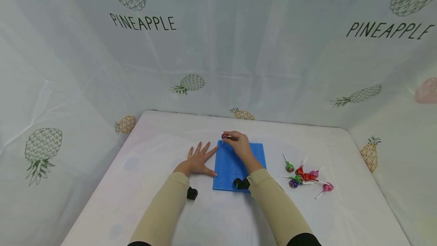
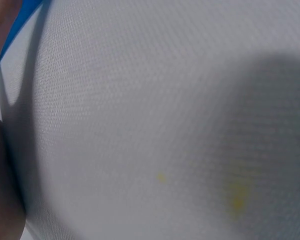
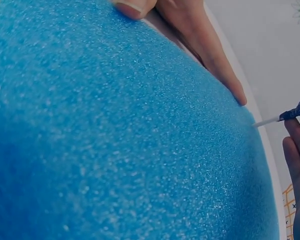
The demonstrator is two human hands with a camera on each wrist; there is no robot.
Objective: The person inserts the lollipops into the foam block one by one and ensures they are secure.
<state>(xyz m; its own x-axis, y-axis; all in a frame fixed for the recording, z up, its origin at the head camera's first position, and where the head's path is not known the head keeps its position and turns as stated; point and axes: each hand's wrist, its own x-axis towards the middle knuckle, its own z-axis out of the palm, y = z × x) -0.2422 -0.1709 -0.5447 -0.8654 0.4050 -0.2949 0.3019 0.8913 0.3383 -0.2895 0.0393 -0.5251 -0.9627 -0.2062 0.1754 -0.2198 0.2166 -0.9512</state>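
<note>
A blue foam board [image 1: 227,170] lies flat on the white-covered table in the head view. My left hand [image 1: 198,161] is spread beside it, with thumb and index fingertips at its left edge. Over the board's far left corner, my right hand [image 1: 239,146] pinches a dark purple lollipop [image 1: 224,136] by its wrapped head. In the right wrist view, the lollipop's white stick [image 3: 266,122] points at the foam near its edge, and its tip meets the blue surface there. Whether the tip has gone into the foam I cannot tell. The left wrist view shows mostly white cloth.
Several wrapped lollipops in red, green, pink and purple lie loosely heaped to the right of the board, among them a green one [image 1: 289,167] and a pink one [image 1: 328,187]. A pineapple-printed curtain [image 1: 259,60] hangs behind the table [image 1: 164,132].
</note>
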